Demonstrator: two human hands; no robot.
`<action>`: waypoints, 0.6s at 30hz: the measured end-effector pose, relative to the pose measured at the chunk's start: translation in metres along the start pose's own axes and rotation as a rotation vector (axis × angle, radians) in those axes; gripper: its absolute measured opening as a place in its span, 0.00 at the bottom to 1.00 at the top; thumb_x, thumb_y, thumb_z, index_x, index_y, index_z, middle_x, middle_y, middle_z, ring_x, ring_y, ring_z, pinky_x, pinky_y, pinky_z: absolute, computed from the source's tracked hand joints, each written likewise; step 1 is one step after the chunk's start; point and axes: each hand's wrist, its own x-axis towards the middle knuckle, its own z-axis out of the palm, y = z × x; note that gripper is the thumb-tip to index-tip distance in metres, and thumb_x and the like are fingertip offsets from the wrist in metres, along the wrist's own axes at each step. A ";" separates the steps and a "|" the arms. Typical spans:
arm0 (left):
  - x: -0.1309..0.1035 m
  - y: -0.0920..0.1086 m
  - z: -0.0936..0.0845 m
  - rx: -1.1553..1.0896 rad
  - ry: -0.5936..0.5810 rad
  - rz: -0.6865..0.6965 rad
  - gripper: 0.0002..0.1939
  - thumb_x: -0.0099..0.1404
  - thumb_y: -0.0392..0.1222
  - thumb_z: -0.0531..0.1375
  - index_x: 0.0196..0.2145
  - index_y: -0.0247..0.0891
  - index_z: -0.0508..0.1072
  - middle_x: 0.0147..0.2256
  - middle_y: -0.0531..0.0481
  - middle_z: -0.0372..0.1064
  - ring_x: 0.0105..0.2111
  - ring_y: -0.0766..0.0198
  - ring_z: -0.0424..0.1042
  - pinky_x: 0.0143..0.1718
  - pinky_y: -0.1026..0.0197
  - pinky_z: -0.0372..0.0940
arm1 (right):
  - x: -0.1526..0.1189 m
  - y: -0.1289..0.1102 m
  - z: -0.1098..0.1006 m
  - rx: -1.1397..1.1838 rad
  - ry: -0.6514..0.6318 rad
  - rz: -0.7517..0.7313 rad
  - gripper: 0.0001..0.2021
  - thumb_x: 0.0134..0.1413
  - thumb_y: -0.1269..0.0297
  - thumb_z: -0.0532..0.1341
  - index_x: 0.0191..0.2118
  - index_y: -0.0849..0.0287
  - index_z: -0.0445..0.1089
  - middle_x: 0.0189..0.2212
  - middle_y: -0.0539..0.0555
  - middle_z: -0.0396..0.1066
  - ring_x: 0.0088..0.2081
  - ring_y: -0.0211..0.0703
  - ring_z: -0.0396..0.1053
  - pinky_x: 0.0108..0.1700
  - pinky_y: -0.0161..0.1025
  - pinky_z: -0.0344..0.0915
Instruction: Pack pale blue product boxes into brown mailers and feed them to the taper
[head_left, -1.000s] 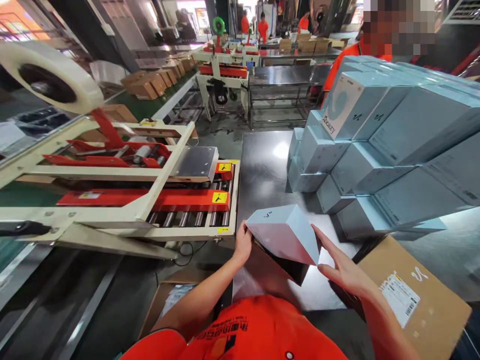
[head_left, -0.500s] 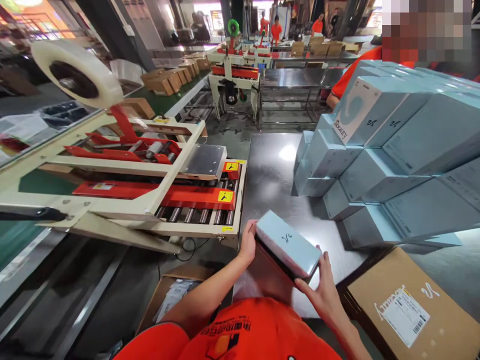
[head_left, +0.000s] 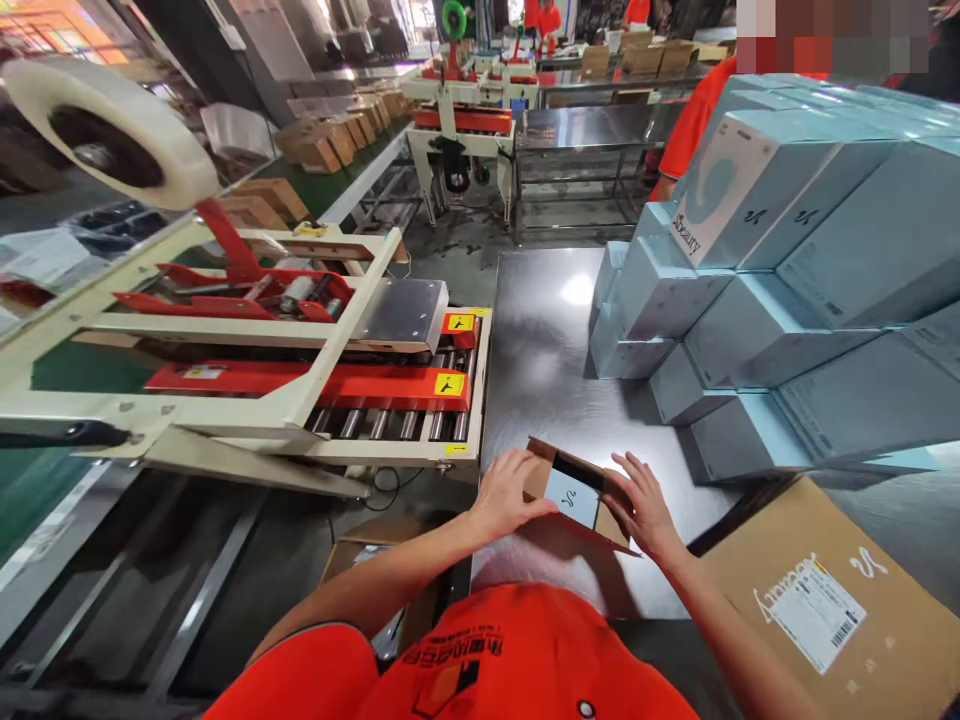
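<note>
A light blue product box point(head_left: 571, 498) with a black squiggle mark lies inside a small brown cardboard box point(head_left: 611, 527), whose end flaps are folded up. My left hand point(head_left: 512, 494) is closed on the left flap, its thumb reaching over toward the blue box. At the other end, my right hand point(head_left: 643, 502) touches the right flap with its fingers spread. The carton sits on the metal table point(head_left: 536, 350), close to my body.
Stacked light blue boxes point(head_left: 780, 320) rise on the right side of the table. A larger labelled carton point(head_left: 885, 600) stands at front right. On the left is a tape-sealing machine point(head_left: 375, 385) with rollers and a big tape roll point(head_left: 112, 135). Behind the stack, a person's orange sleeve point(head_left: 694, 125) shows.
The blue box, held between both hands above the carton, has gone down into it. Both hands have moved onto the carton's end flaps. The view has shifted slightly.
</note>
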 end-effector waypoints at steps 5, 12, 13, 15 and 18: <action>0.051 -0.019 0.010 -0.160 -0.011 -0.279 0.59 0.48 0.55 0.74 0.70 0.41 0.50 0.71 0.33 0.43 0.69 0.38 0.48 0.67 0.38 0.48 | -0.023 -0.005 -0.029 0.072 -0.242 0.144 0.25 0.69 0.47 0.42 0.61 0.43 0.67 0.71 0.51 0.48 0.73 0.58 0.38 0.68 0.71 0.43; 0.077 -0.055 0.046 -0.616 -0.083 -0.478 0.54 0.46 0.53 0.75 0.66 0.38 0.59 0.63 0.35 0.63 0.63 0.44 0.62 0.65 0.46 0.55 | -0.056 -0.040 0.008 -0.024 -0.119 0.317 0.36 0.58 0.44 0.60 0.69 0.42 0.53 0.70 0.60 0.48 0.68 0.69 0.52 0.60 0.67 0.65; 0.079 -0.058 0.047 -0.661 -0.063 -0.482 0.54 0.46 0.52 0.75 0.66 0.38 0.59 0.62 0.36 0.64 0.62 0.45 0.63 0.64 0.47 0.56 | -0.050 -0.039 0.017 -0.048 -0.085 0.306 0.35 0.59 0.47 0.60 0.70 0.42 0.51 0.67 0.62 0.53 0.66 0.69 0.57 0.56 0.66 0.68; 0.088 -0.062 0.040 -0.704 0.023 -0.496 0.52 0.49 0.50 0.74 0.67 0.38 0.58 0.64 0.35 0.62 0.64 0.46 0.61 0.66 0.47 0.54 | -0.019 -0.031 0.029 -0.055 -0.046 0.275 0.31 0.63 0.54 0.56 0.69 0.42 0.49 0.63 0.61 0.60 0.60 0.65 0.65 0.50 0.61 0.74; 0.100 -0.069 0.018 -0.682 0.195 -0.516 0.48 0.55 0.49 0.70 0.68 0.39 0.54 0.69 0.36 0.50 0.68 0.46 0.52 0.68 0.45 0.48 | 0.062 -0.014 0.037 -0.017 -0.051 0.216 0.29 0.63 0.61 0.53 0.68 0.44 0.51 0.62 0.60 0.60 0.59 0.61 0.66 0.51 0.58 0.73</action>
